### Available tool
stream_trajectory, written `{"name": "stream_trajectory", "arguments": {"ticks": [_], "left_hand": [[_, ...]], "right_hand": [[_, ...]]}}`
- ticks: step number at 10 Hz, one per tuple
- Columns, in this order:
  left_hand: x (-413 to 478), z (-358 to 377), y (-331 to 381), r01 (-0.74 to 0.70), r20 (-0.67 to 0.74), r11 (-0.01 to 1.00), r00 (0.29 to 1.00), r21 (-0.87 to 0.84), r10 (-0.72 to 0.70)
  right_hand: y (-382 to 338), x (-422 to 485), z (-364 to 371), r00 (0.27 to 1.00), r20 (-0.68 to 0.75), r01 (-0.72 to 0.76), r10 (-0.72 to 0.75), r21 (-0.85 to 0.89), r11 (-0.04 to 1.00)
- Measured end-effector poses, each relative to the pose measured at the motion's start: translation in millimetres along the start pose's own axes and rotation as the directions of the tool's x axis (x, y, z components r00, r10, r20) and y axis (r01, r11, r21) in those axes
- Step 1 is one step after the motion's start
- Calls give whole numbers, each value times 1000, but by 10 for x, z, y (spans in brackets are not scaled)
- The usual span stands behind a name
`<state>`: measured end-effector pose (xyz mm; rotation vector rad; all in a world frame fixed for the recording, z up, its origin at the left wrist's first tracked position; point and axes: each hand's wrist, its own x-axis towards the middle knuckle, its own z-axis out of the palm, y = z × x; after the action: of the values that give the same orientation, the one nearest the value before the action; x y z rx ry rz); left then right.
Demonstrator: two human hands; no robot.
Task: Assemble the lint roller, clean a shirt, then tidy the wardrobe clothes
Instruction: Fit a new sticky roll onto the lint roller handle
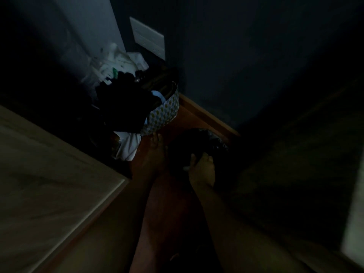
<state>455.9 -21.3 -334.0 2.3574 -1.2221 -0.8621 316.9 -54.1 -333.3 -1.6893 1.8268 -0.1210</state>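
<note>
Head view, dim, right hand [201, 170] apparently gripping dark garment [183, 148], basket [167, 113] nearby

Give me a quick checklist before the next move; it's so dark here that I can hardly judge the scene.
1. Right hand grips the dark garment: ok.
2. Left hand free, near the patterned basket: ok.
3. Basket has room: not ok, clothes are heaped over its rim.
4. Which garment it is: cannot tell.
5. Lint roller in view: not ok.
6. Wooden floor ahead clear: cannot tell.
</note>
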Motion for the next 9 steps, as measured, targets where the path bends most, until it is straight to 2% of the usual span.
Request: {"name": "stream_trajectory", "arguments": {"ticks": [1,2,3,4,5,6,7,8,9], "left_hand": [[-403,-713,505,-53,-33,995,998,-83,50],[-779,-1434,1045,-91,-64,988,994,-127,83],[-980,-1818,1403,-158,-86,986,985,-59,152],[-1450,-2150,2007,-196,-119,971,976,-140,180],[-1792,-2195,2394,-245,-146,951,965,-188,220],[-2081,-2019,2774,-296,-113,946,953,-130,282],[-2291,-1794,3042,-329,-74,939,944,-105,322],[-2617,-1363,3453,-366,-35,926,930,-91,365],[-2829,-1069,3675,-380,-15,921,925,-86,380]], "right_hand": [[-486,-393,-541,996,-69,56,-50,92,994],[-896,-746,-1207,971,-164,198,-174,148,969],[-1112,-981,-1704,923,-285,310,-260,145,940],[-1214,-1396,-2463,886,-370,364,-281,178,914],[-1137,-1612,-2875,827,-500,402,-257,207,892],[-792,-1775,-3369,818,-502,394,-281,132,910],[-410,-1833,-3663,841,-463,356,-281,83,931],[283,-1879,-4095,823,-513,311,-245,45,949],[736,-1945,-4343,832,-502,296,-237,41,954]]}}
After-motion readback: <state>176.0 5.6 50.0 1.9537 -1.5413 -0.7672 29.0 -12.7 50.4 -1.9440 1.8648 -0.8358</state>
